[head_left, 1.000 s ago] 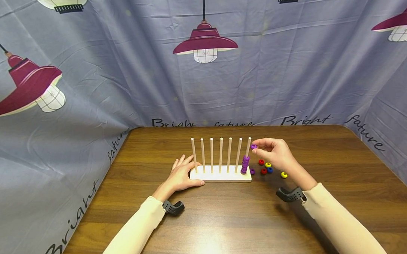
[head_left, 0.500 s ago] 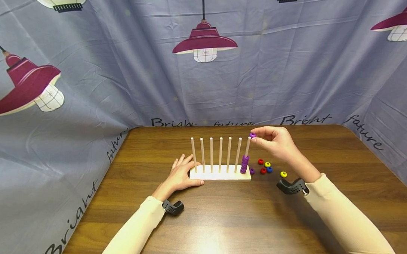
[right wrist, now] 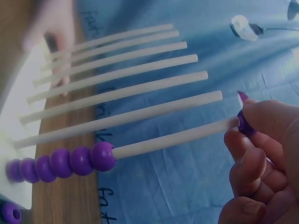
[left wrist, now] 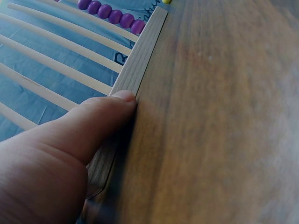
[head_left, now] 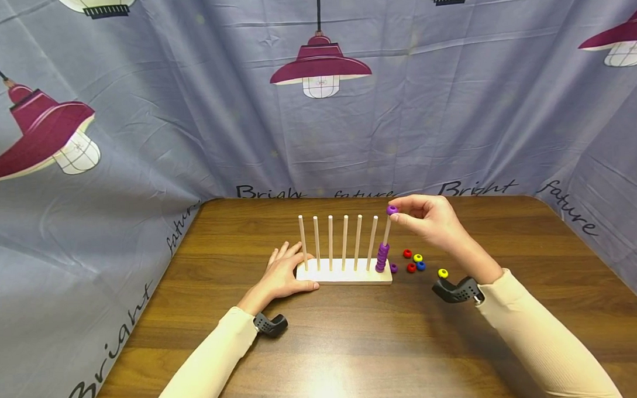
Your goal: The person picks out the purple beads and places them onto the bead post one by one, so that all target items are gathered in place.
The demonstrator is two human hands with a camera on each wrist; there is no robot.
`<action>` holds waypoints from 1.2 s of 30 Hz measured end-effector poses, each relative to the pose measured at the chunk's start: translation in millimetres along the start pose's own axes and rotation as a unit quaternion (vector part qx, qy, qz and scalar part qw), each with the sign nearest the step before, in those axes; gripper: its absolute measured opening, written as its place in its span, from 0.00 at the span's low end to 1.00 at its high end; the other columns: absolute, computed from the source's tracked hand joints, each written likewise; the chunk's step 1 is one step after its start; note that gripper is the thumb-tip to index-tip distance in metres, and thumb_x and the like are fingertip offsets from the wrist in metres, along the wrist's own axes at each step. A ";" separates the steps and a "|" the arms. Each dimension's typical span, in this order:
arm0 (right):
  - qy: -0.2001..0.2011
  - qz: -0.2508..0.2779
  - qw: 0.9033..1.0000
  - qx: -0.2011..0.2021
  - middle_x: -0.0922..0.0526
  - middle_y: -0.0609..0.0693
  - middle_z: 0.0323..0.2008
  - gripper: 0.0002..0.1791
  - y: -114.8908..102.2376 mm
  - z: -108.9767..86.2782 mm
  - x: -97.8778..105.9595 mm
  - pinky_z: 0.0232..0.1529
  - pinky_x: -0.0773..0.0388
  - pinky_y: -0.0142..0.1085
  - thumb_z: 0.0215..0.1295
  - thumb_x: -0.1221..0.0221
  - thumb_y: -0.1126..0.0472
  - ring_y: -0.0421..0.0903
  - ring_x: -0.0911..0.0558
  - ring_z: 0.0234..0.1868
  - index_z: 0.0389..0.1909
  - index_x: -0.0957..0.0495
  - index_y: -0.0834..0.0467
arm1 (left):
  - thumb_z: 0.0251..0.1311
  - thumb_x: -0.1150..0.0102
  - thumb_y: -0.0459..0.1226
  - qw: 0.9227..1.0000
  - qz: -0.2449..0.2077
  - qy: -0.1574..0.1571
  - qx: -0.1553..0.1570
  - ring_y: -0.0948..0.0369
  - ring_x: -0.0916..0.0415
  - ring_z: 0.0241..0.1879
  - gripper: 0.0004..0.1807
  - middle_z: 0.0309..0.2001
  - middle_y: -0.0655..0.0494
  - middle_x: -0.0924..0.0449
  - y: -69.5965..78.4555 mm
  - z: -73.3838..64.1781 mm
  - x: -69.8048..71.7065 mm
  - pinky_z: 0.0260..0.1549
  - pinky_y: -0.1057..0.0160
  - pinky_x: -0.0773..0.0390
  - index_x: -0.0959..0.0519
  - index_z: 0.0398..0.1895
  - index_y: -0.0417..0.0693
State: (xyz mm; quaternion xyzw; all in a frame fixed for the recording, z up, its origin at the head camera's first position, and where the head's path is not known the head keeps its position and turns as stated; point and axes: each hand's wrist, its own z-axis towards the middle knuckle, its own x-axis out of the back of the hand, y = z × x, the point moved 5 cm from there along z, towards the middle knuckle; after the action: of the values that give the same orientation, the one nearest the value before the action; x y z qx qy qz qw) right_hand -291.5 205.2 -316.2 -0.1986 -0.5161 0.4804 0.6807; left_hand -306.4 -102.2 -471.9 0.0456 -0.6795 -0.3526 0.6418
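Note:
A pale wooden stand [head_left: 344,274] with several upright pegs stands on the table. Several purple beads [head_left: 382,257] are stacked on its rightmost peg [right wrist: 177,138]. At that peg's tip my right hand [head_left: 430,221] pinches another purple bead [head_left: 392,210] between thumb and fingers. The bead meets the tip in the right wrist view; how far it sits over it is hidden. My left hand [head_left: 284,275] lies at the stand's left end, fingers spread and fairly straight behind it. Its thumb [left wrist: 100,119] presses along the front edge.
Right of the stand lie a loose purple bead [head_left: 393,268], red beads [head_left: 407,253], a blue bead [head_left: 421,265] and yellow beads [head_left: 443,273]. A lamp-patterned curtain [head_left: 316,140] hangs behind the brown table [head_left: 365,344].
My right hand has raised the purple bead from beside the rightmost peg and moved it slightly left onto the peg's tip. The left hand and stand have stayed in place.

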 end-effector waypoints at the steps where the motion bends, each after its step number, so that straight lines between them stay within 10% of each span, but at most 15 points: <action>1: -0.001 -0.004 1.000 0.000 0.10 0.59 0.41 0.12 -0.4 -0.1 -0.3 0.29 0.20 0.23 0.63 0.32 0.67 0.28 0.17 0.29 0.46 0.14 0.67 | 0.47 0.25 0.56 1.000 0.000 0.000 0.000 0.36 0.56 0.81 0.38 0.79 0.41 0.41 0.0 0.0 0.1 0.78 0.33 0.59 0.21 0.63 0.55; 20: -0.016 -0.002 1.000 -0.014 0.11 0.63 0.40 0.12 6.6 -6.9 -7.4 0.22 0.25 0.26 0.62 0.31 0.66 0.32 0.22 0.23 0.45 0.14 0.66 | 0.47 0.25 0.56 1.000 0.005 0.002 -0.002 0.36 0.55 0.80 0.37 0.78 0.41 0.41 0.4 -0.6 -0.2 0.78 0.34 0.59 0.21 0.62 0.56; 36: -0.025 0.005 0.999 -0.028 0.12 0.37 0.32 0.11 19.0 -9.0 -11.6 0.19 0.29 0.28 0.62 0.31 0.65 0.32 0.26 0.20 0.44 0.14 0.64 | 0.47 0.25 0.56 1.000 0.006 -0.001 0.003 0.36 0.55 0.81 0.38 0.79 0.41 0.41 -0.8 -0.3 -0.9 0.78 0.34 0.59 0.21 0.63 0.56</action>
State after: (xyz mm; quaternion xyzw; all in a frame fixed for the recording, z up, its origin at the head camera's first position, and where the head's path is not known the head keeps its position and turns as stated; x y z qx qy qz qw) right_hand -292.1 206.0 -340.2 -0.2087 -0.5450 0.4740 0.6593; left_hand -306.3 -102.5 -473.1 0.0428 -0.6816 -0.3467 0.6430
